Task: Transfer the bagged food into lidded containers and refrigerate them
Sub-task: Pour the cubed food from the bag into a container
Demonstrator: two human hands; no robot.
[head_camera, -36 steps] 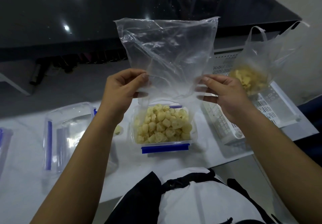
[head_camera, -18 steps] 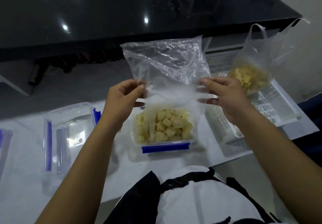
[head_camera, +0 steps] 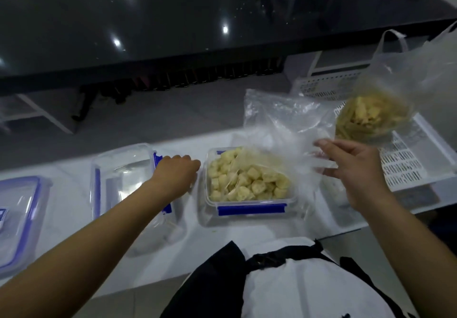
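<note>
A clear container point(head_camera: 249, 210) with blue clips stands on the white table, filled with pale yellow food chunks point(head_camera: 247, 181). My right hand point(head_camera: 356, 169) pinches the empty clear bag point(head_camera: 284, 120), which droops over the container's right side. My left hand point(head_camera: 175, 172) is down on the table just left of the container, fingers bent downward with their tips hidden. The container's clear lid point(head_camera: 121, 176) lies to the left of that hand. A second plastic bag point(head_camera: 371, 117) with yellow food strips sits in a white basket point(head_camera: 408, 164) at the right.
Another blue-rimmed container point(head_camera: 17, 219) lies at the far left edge. A glossy black surface point(head_camera: 173, 21) runs behind the white table point(head_camera: 222, 238). The table's front edge is close to my body.
My left hand let go of the bag and dropped to the table left of the container. The bag, now held by my right hand alone, sank to the right over the container.
</note>
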